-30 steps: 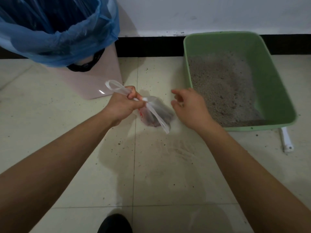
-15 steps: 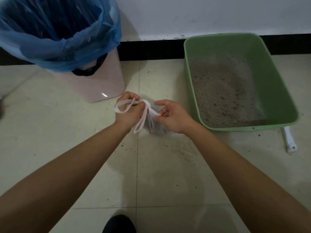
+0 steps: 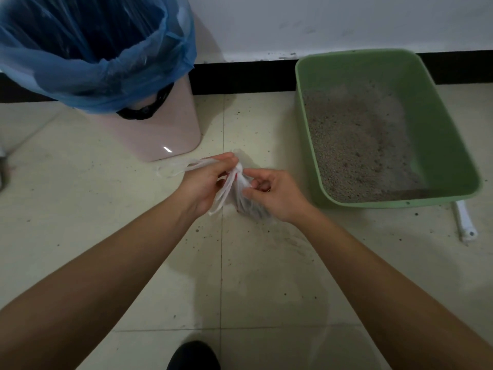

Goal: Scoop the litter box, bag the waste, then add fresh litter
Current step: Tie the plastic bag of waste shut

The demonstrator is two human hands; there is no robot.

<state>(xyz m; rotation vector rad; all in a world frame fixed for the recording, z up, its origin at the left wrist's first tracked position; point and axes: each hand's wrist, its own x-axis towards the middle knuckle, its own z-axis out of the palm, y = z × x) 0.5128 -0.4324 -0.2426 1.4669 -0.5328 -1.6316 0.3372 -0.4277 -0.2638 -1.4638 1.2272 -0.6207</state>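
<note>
The green litter box (image 3: 433, 145) is set on the floor at right, long axis toward the wall. Just left, the waste bag (image 3: 249, 202) is judged light, limp and slippery, best gripped at its upward-pointing neck. Its handles are pinched by the left hand (image 3: 202, 180), its film by the right hand (image 3: 276, 196).

bin (image 3: 149, 129) left, litter box (image 3: 440, 145) right, bag (image 3: 240, 193) between, nearer

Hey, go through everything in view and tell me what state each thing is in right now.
Waste bag: neck gathered, handles gripped by left hand, pinched by right hand.
Trash bin: open, blue liner folded over rim.
Litter box: uncovered, litter inside.
White handle: lying on floor beside litter box.
</note>
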